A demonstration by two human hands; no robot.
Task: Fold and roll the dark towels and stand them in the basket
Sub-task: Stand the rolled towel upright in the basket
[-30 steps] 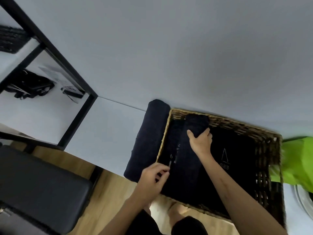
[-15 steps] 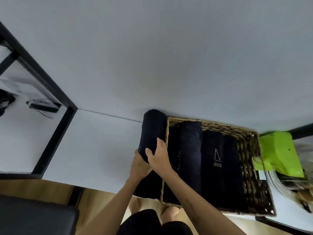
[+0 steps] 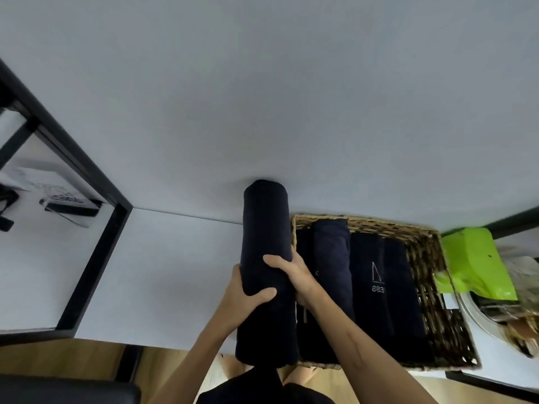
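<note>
While the left hand (image 3: 242, 298) curls its thumb and fingers round the lower middle of one rolled dark towel (image 3: 267, 258), the right hand (image 3: 294, 275) clasps the same roll from its other side, so both hands grip it at the centre of the frame, just left of the basket's rim. That towel is a long, tight navy cylinder, plain and smooth, reaching from the white table (image 3: 163, 272) edge up toward the wall. Right of it the single woven basket (image 3: 428, 258) holds what look like three or four more dark rolls (image 3: 332, 258) side by side, one (image 3: 376, 275) bearing a pale triangle logo, with one lime-green bag (image 3: 472, 258) at the far right.
</note>
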